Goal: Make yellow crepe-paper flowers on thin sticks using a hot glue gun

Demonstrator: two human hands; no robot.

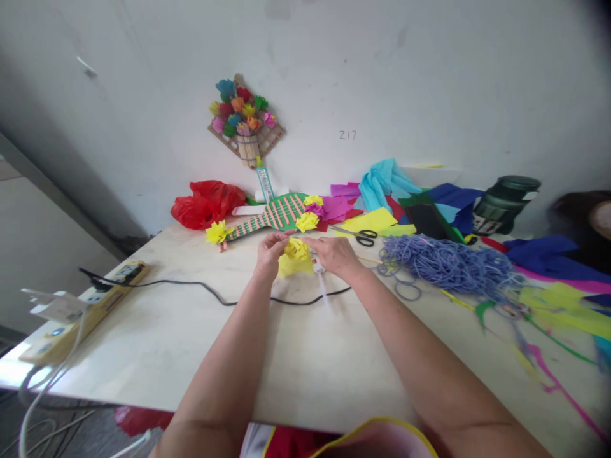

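My left hand (270, 253) and my right hand (334, 256) meet over the middle of the table, both pinched on a crumpled yellow paper flower (296, 251). A white stick-like thing (321, 280) pokes down below my right fingers; whether it is a glue gun or a straw is not clear. Just beyond lies a green and pink woven paddle (272, 216) with yellow and magenta paper flowers (310, 213) on it. One more yellow flower (217, 233) rests at the paddle's handle end.
A black cable (210, 289) crosses the table from a yellow power strip (83, 305) at left. Scissors (360, 236), a heap of blue rubber bands (443, 261), coloured paper sheets (382, 191), a red bag (205, 202) and a dark jar (503, 203) lie behind. A flower bouquet (243, 121) hangs on the wall.
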